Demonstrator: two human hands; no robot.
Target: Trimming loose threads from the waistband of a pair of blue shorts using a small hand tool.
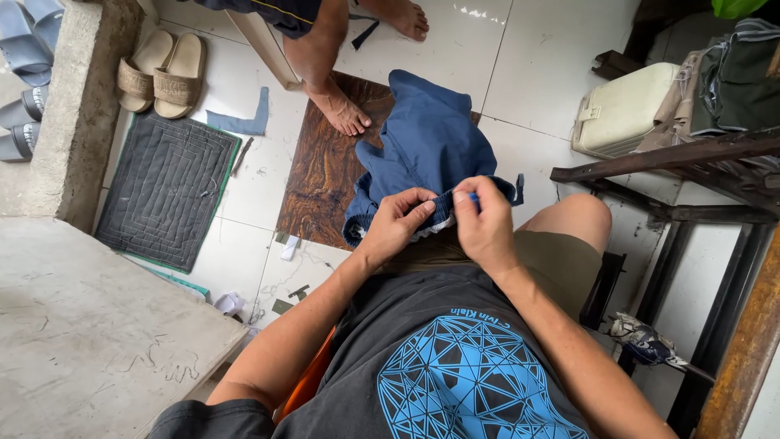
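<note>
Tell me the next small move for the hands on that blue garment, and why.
Probably slide both hands a little further along the gathered edge. The left hand and right hand pinch the blue garment close together at its bunched band, the right grip seeming to hold a small blue tool, and the rest of the band hangs unworked beside them.
</note>
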